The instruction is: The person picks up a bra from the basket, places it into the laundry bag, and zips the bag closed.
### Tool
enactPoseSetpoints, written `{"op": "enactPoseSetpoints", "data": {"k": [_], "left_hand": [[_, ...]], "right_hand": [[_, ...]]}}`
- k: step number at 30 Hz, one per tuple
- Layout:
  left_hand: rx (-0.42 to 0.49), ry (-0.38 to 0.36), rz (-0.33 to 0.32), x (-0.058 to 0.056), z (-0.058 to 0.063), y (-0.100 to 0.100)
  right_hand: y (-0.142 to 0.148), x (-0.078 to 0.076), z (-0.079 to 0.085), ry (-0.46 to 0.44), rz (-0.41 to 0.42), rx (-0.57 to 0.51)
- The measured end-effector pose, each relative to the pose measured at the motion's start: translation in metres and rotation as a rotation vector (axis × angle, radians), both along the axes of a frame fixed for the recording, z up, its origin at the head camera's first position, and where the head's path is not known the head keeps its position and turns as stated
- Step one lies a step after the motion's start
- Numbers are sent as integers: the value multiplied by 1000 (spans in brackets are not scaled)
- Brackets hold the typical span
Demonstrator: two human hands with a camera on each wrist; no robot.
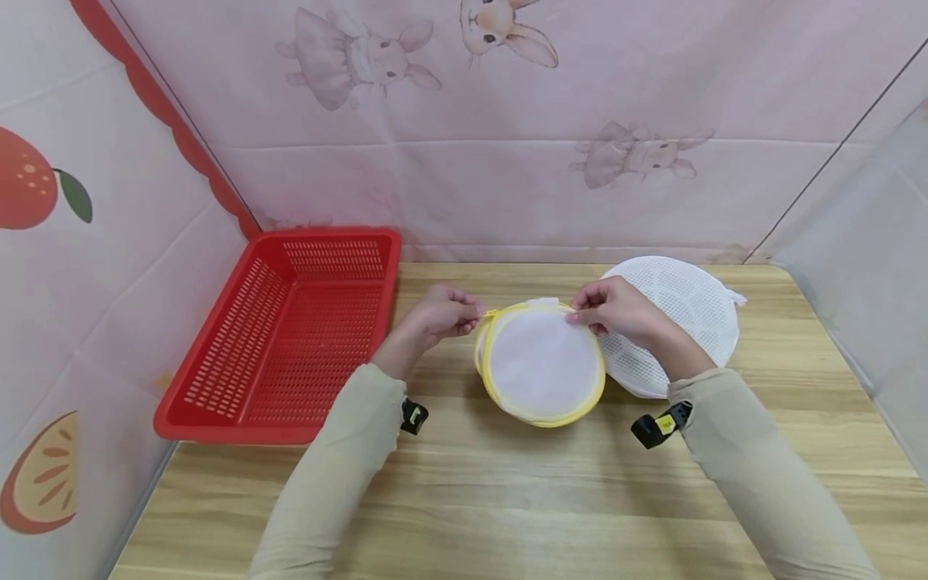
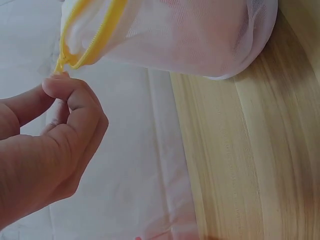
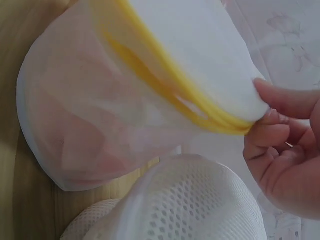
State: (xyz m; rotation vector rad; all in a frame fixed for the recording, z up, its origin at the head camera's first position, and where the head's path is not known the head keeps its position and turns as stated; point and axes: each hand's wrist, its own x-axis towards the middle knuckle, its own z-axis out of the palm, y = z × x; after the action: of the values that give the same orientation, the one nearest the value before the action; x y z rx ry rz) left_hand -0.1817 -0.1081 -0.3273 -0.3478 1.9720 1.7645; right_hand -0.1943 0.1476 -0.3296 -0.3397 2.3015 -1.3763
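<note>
A cylindrical mesh laundry bag (image 1: pixel 547 366) with a white lid and yellow zipper trim stands upright on the table. My left hand (image 1: pixel 441 312) pinches the yellow zipper pull (image 2: pixel 59 66) at the bag's far left rim. On the far right rim, my right hand (image 1: pixel 622 312) pinches the lid edge between thumb and fingers. Something pinkish (image 3: pixel 75 140) shows faintly through the bag's side. Part of the yellow zipper (image 3: pixel 150 80) gapes along the rim in the right wrist view. Just right of the bag, partly behind my right hand, lies a white coarse-mesh bag (image 1: pixel 685 310).
A red plastic basket (image 1: pixel 225 432) sits at the left, its near right side overlapped by my left sleeve. Wood-grain table (image 1: pixel 507 491) extends in front of the bag. Pink rabbit-print sheeting (image 1: pixel 464 193) closes off the back, with printed sheeting at both sides.
</note>
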Motion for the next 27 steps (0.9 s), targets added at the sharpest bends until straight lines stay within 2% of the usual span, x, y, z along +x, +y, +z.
{"op": "enactPoseSetpoints", "data": {"k": [6, 15, 19, 27], "left_hand": [[-28, 47, -49, 2, 4, 3], [-57, 101, -100, 6, 16, 14], [-65, 109, -92, 7, 18, 16], [-68, 100, -55, 7, 14, 12]], "right_hand": [[3, -2, 4, -21, 72, -5], [-7, -1, 7, 53, 71, -6], [-11, 0, 7, 89, 54, -8], [-13, 5, 11, 122, 2, -47]]}}
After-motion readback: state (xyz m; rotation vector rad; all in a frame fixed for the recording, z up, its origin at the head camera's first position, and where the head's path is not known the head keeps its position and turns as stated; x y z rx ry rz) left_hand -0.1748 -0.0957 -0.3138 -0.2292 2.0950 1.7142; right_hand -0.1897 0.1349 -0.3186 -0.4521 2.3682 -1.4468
